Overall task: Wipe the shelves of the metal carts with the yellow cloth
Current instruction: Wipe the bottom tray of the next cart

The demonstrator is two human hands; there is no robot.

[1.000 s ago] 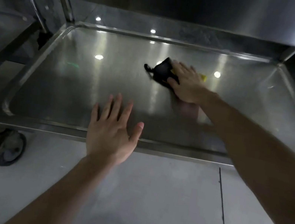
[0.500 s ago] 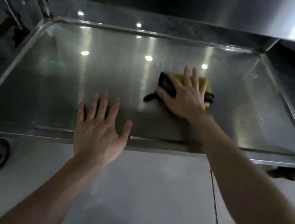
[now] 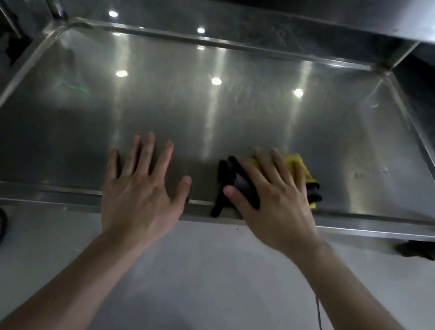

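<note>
The right hand [image 3: 271, 199] presses the yellow cloth [image 3: 301, 164] flat against the metal cart's shelf [image 3: 219, 113], close to its front rim, right of centre; its fingers [image 3: 279, 165] lie straight and slightly spread over the cloth. The left hand [image 3: 140, 189] is just beside it at the front rim, fingers [image 3: 162, 158] straight and apart, gripping nothing.

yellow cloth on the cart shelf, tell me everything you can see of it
The yellow cloth is a crumpled rag, part yellow and part black or dark grey. It lies bunched on the steel shelf close to the front rim, right of centre, with a dark tail trailing over that rim. The right hand presses flat on it, fingers straight and spread, covering its middle; yellow shows beyond the hand. Nothing else touches it.
</note>
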